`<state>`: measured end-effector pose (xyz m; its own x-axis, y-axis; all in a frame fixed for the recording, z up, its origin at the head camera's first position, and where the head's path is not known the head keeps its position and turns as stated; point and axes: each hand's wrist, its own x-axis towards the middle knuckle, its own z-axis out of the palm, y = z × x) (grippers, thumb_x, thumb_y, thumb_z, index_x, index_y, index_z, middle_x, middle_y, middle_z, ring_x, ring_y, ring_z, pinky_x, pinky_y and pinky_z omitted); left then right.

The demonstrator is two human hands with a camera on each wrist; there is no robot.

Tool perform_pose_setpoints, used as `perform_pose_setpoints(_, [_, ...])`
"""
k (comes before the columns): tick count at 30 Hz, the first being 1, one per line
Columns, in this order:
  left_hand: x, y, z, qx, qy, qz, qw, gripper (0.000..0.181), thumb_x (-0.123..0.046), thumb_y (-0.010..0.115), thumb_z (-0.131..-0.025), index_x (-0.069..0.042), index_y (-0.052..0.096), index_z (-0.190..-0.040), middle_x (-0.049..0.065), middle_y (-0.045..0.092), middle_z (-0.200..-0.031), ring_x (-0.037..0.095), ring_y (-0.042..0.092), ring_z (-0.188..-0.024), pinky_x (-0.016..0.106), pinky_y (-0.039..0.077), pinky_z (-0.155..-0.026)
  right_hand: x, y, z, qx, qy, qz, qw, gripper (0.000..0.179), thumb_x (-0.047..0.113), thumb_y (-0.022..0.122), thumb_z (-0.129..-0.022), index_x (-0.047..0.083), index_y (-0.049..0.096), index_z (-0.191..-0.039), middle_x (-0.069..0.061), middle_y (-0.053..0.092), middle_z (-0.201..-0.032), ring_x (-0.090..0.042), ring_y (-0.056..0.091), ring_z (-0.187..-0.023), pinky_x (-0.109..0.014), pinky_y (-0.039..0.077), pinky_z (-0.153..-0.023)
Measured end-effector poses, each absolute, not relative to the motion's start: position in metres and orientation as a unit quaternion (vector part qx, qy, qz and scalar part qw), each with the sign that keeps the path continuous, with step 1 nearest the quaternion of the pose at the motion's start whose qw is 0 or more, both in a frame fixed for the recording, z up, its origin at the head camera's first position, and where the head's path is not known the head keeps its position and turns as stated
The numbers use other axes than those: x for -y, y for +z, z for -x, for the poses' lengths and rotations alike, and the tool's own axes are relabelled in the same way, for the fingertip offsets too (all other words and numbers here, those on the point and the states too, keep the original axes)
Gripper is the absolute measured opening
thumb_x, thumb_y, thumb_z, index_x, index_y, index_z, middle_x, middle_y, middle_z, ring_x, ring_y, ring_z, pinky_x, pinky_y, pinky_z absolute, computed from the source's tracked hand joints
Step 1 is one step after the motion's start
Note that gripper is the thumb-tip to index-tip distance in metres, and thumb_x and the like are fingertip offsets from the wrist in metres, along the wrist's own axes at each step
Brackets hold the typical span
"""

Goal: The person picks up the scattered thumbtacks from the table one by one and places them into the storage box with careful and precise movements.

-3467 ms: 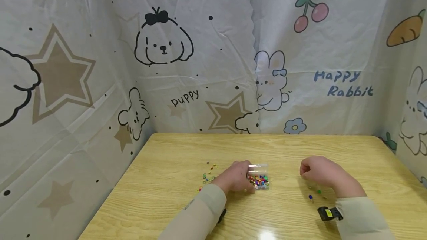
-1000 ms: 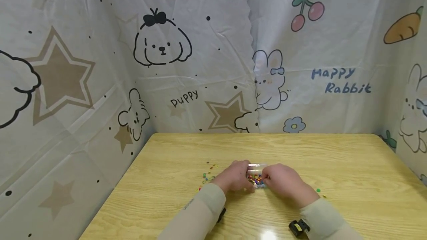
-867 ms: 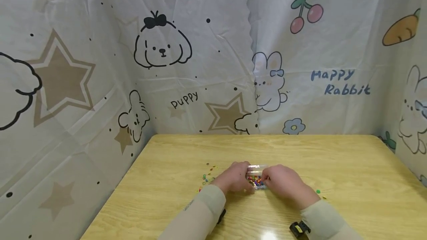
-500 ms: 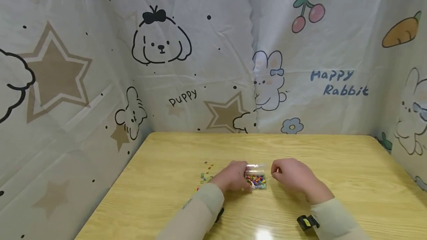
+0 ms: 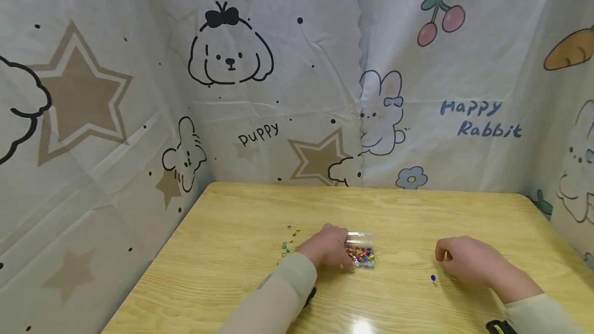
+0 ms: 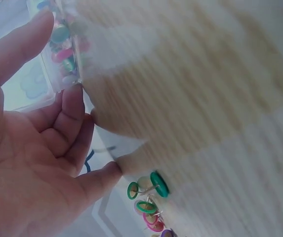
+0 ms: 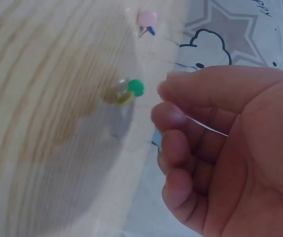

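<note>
A clear plastic box [image 5: 360,240] full of multicoloured thumbtacks [image 5: 364,256] lies on the table with its lid up. My left hand [image 5: 327,246] grips the box's left side; in the left wrist view the thumb and curled fingers are around its edge. Farther right, my right hand [image 5: 473,259] hovers low over loose tacks, its fingers loosely bent and the thumb apart from the index fingertip. Just off those fingertips is a green thumbtack [image 7: 136,88], with a yellowish one [image 7: 125,100] beside it. A pink thumbtack [image 7: 147,19] lies farther away. A blue thumbtack [image 5: 433,277] lies left of the right hand.
More loose thumbtacks [image 5: 284,245] are scattered left of my left hand, partly hidden by it. Close by in the left wrist view are a green tack [image 6: 159,184] and a pink one [image 6: 155,226]. Patterned cloth [image 5: 320,92] hangs behind the wooden table [image 5: 232,220].
My right hand was at the box a second ago. It has since moved right, away from the box, to the loose tacks. The left hand has stayed on the box.
</note>
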<state>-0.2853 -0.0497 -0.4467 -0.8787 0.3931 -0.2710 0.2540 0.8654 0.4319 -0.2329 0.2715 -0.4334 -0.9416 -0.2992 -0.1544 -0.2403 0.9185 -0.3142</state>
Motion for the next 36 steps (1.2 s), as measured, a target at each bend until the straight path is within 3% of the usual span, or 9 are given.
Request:
perform_pose_setpoints(11, [0.049, -0.446, 0.284, -0.951, 0.198, -0.157, 0.177, 0.056, -0.036, 0.094, -0.067, -0.013, 0.065, -0.108, 0.001, 0.05, -0.102, 0.015, 0.049, -0.084, 0.033, 0.048, -0.071, -0.274, -0.44, 0.234, -0.979, -0.116, 0.132, 0.1, 0.02, 0.006, 0.068, -0.08, 0.02, 0.054, -0.075, 0.005, 0.051, -0.069, -0.014, 0.046, -0.063, -0.035, 0.036, -0.06])
perform_pose_setpoints(19, [0.052, -0.445, 0.282, -0.949, 0.208, -0.151, 0.183, 0.057, -0.038, 0.093, -0.068, -0.014, 0.064, -0.112, 0.003, 0.05, -0.107, 0.016, 0.051, -0.082, 0.034, 0.049, -0.07, -0.272, -0.441, 0.233, -0.981, -0.111, 0.137, 0.085, 0.022, 0.006, 0.066, -0.079, 0.021, 0.052, -0.071, 0.005, 0.048, -0.066, -0.013, 0.045, -0.062, -0.034, 0.036, -0.058])
perform_pose_setpoints(29, [0.05, -0.445, 0.284, -0.951, 0.193, -0.163, 0.178, 0.056, -0.04, 0.093, -0.069, -0.012, 0.063, -0.108, 0.001, 0.049, -0.099, 0.015, 0.049, -0.083, 0.032, 0.048, -0.07, -0.248, -0.433, 0.229, -0.979, -0.125, 0.155, 0.051, 0.023, 0.009, 0.062, -0.091, 0.022, 0.053, -0.075, 0.008, 0.048, -0.067, -0.011, 0.044, -0.061, -0.033, 0.036, -0.058])
perform_pose_setpoints(36, [0.05, -0.446, 0.285, -0.949, 0.197, -0.169, 0.18, 0.054, -0.039, 0.093, -0.071, -0.012, 0.063, -0.107, 0.001, 0.049, -0.1, 0.015, 0.049, -0.084, 0.032, 0.048, -0.07, -0.218, -0.425, 0.227, -0.971, -0.159, 0.174, 0.05, 0.017, 0.016, 0.067, -0.097, 0.022, 0.061, -0.082, 0.011, 0.052, -0.071, -0.009, 0.046, -0.06, -0.034, 0.041, -0.061])
